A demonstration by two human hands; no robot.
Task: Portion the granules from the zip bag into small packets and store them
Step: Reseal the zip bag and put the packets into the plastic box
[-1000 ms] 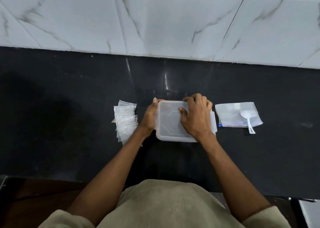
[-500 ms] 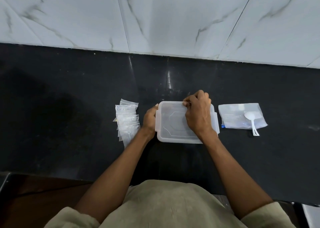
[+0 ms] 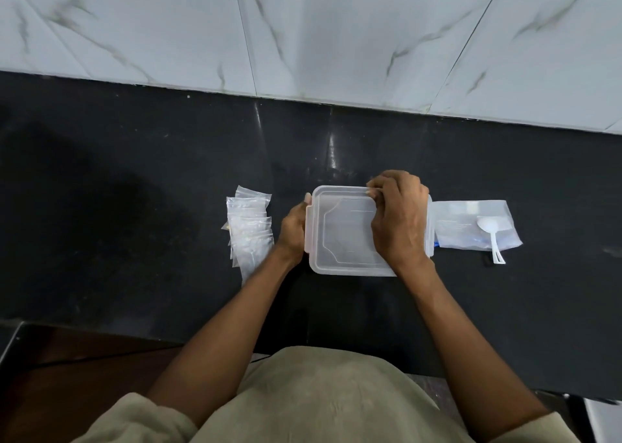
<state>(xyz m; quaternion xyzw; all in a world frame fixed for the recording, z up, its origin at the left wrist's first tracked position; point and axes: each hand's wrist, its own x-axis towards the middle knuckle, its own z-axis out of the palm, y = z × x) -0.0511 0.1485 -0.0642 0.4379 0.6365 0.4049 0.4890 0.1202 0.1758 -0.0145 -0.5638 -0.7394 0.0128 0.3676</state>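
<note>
Beige cloth of a person's shirt (image 3: 323,399) fills the 6 o'clock edge of the head view, with two bare forearms reaching out from it over a black stone desk (image 3: 134,207). At the centre of the desk sits a clear plastic container (image 3: 340,234) with its lid on. The left hand (image 3: 293,230) holds the container's 9 o'clock side, its grip narrow, fingers curled against the wall and thumb up at the far corner. The right hand (image 3: 397,220) lies over the lid's 3 o'clock half, fingers bent down at the far rim near 12 o'clock, the grip pinching the lid's edge there. Whether the lid is fully seated cannot be told.

Just beside the left hand, at 9 o'clock of the container, a fanned stack of small clear packets (image 3: 249,230) lies flat on the desk, overlapping one another; their contents are too faint to make out. At 3 o'clock of the container, close to its side clip, lies the larger zip bag (image 3: 471,223), flat and pale. A white plastic spoon (image 3: 489,234) rests on the bag, bowl toward 12 o'clock and handle running off the bag's near edge.

Beyond the desk, at 12 o'clock, rises a wall of white marble-patterned tiles (image 3: 336,31) with grey veins.
</note>
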